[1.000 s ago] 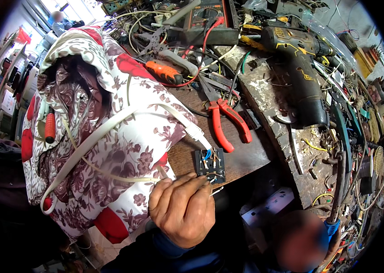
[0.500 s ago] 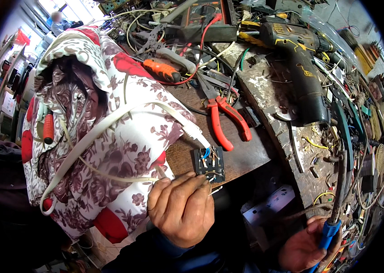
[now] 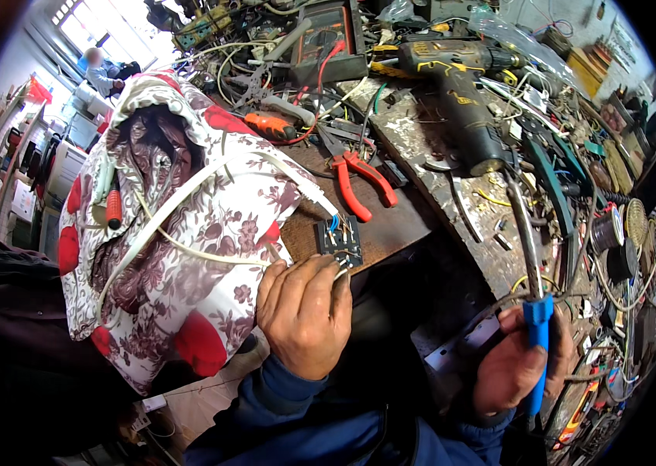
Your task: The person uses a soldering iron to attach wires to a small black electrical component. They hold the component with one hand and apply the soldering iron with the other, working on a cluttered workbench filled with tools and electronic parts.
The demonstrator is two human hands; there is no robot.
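On the corner of the brown wooden board [image 3: 402, 233] lies a small black square part [image 3: 333, 239] with metal contacts, blue and brown wires of a flat white cable [image 3: 180, 203] running into it. My left hand [image 3: 302, 314] is closed at its near edge, pinching a thinner cream cable [image 3: 204, 255] whose pale wire ends show by the fingertips; the fingers hide part of the contacts. To the right, my right hand [image 3: 520, 363] is wrapped round the blue handle of a soldering iron [image 3: 537, 326], its metal shaft pointing up and away, apart from the black part. Red-handled pliers [image 3: 359, 180] rest behind the part.
Floral cloth [image 3: 223, 311] is bundled at the left, with a red-handled tool [image 3: 114, 206] on it. A cordless drill [image 3: 464, 109], an orange-handled tool [image 3: 267, 125] and a multimeter [image 3: 331, 39] lie among clutter on the worn bench [image 3: 421, 147]. A person [image 3: 103, 76] sits at the far left.
My right hand has raised the soldering iron and moved it leftward, its shaft now fully in sight. My left hand stays at the black part. The whole view has shifted slightly.
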